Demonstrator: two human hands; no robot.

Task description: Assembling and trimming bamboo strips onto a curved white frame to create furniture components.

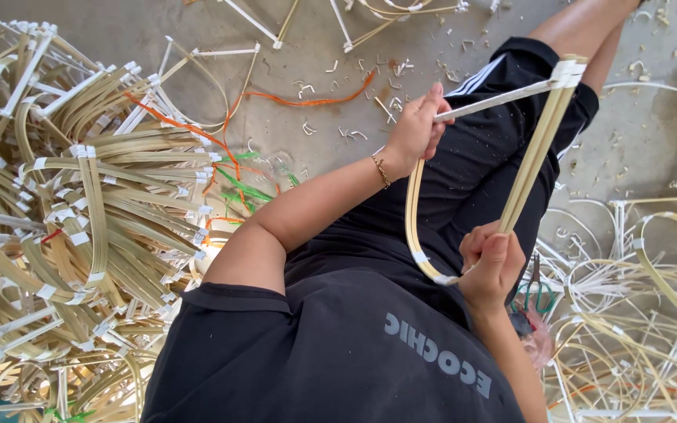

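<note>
I hold a bent bamboo frame over my lap; its strips are joined with white tape at the corners. My left hand, with a thin bracelet on the wrist, is closed on the end of the frame's straight white bar. My right hand grips the frame's lower end, beside a taped joint where the curved strip comes round. I sit on the floor in a black shirt and black shorts, with my leg stretched toward the top right.
A large pile of similar taped bamboo frames fills the left side. More loose frames lie at the right. Green-handled scissors rest by my right hand. Orange string, green string and shavings are scattered over the concrete floor.
</note>
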